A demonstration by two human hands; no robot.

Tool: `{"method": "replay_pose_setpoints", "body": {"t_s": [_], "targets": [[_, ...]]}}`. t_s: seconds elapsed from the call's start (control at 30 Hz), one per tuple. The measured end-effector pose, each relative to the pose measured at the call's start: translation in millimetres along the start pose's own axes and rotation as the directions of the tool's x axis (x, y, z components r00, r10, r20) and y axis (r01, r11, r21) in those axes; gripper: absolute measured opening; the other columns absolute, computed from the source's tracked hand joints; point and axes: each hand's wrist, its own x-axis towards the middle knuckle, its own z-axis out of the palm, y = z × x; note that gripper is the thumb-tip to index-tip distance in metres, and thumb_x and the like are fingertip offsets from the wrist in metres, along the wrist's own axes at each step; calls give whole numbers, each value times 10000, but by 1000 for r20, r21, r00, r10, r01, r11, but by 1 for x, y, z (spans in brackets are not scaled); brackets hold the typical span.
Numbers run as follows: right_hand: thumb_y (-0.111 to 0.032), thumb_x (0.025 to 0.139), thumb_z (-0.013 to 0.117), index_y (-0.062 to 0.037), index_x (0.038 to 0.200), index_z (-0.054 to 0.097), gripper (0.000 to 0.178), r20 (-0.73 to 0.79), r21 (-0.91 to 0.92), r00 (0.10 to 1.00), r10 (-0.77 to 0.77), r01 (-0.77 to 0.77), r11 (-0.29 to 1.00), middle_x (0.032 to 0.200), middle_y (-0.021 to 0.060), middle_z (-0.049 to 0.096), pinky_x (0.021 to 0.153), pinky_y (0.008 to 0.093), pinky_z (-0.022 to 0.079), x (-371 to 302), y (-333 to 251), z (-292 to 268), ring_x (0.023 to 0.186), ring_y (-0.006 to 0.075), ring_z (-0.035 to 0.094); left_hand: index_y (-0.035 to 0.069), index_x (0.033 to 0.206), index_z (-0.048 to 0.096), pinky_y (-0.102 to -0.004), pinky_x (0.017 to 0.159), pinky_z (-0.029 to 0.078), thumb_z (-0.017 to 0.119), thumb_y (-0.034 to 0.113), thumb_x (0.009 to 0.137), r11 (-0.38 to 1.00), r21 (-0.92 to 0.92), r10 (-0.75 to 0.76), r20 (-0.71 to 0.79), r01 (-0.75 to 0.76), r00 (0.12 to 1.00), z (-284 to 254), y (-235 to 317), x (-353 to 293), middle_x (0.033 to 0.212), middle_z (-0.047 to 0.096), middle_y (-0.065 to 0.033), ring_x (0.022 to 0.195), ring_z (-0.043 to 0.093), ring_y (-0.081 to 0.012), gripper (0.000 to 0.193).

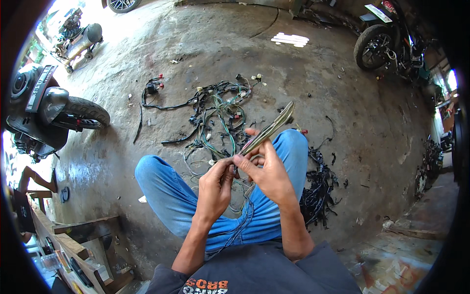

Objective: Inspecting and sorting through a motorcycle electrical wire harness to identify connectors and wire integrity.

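Between my knees, my left hand pinches some wires close to where they meet my right hand. My right hand is closed round a folded bundle of wires, pale and dark strands that stick up past the fingers to the upper right. Where exactly the fingertips meet, the wires are partly hidden. Thin dark wires hang from my hands over my lap. Just beyond my hands, a wiring harness with green, black and white wires and several connectors sprawls on the concrete floor.
A heap of black tape scraps or wire offcuts lies beside my right knee. Motorcycles stand at the left and far right. A wheeled compressor is at the far left, a wooden bench at the near left.
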Motion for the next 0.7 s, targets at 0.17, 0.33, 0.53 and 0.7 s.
{"method": "replay_pose_setpoints", "body": {"t_s": [0.17,0.33,0.53,0.7], "targets": [[-132,931,734,-20,1438,437,599,-3,83,998,69,-69,994,920,37,606,602,220,500,1,10,0,736,63,593,-17,1164,604,-337,713,545,582,23,995,1000,25,16,-85,-14,996,11,7,-1,938,709,-167,845,713,-215,176],[-69,943,701,-35,1461,439,582,185,204,975,121,-158,966,931,18,587,587,213,476,-1,7,-13,718,45,562,-31,1137,551,-279,697,503,586,80,1019,974,-200,-109,-17,103,994,11,-4,-2,889,660,-75,775,600,-126,166],[-15,909,715,-122,1540,381,721,315,76,949,5,-30,997,899,-13,532,589,185,416,1,0,-25,707,27,504,15,1117,565,-215,694,424,584,147,1035,742,-629,-236,82,234,968,14,-3,-7,904,601,-3,766,496,-58,156],[11,886,720,-186,1556,373,779,430,80,900,70,-116,990,924,-13,554,589,176,376,4,-11,-36,694,8,452,20,1078,564,-213,630,357,586,156,1032,626,-741,-223,130,245,966,8,-2,-5,859,568,9,701,438,-44,145]]}}
